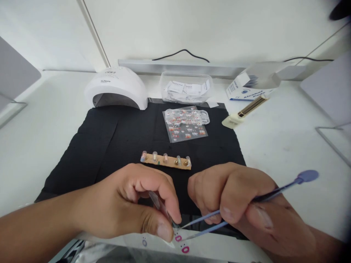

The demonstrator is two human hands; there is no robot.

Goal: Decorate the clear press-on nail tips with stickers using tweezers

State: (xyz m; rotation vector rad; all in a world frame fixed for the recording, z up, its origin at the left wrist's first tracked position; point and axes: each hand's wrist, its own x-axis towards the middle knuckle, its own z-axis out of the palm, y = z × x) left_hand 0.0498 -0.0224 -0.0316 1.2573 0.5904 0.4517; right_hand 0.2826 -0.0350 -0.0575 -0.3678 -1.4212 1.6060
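Low in the head view, my left hand [142, 201] is closed, pinching a clear plastic sticker sheet [161, 248] between thumb and fingers. Small pink outlined shapes show on the sheet near my fingertips. My right hand [236, 204] grips a pair of blue tweezers [200, 219] with a flat paddle end sticking out to the right. The tweezers' two tips are slightly apart, close to the upper pink shape; whether they touch it I cannot tell. Just beyond my hands, a cardboard strip [170, 162] carries several short decorated nail tips.
On the black mat [109, 146] lie printed sticker sheets [189, 133] under a clear case [189, 117]. Behind stand a white nail lamp [117, 86], a clear tub [186, 96] of sachets and an alcohol pad box [252, 89]. A gold-capped bottle [233, 120] lies at right.
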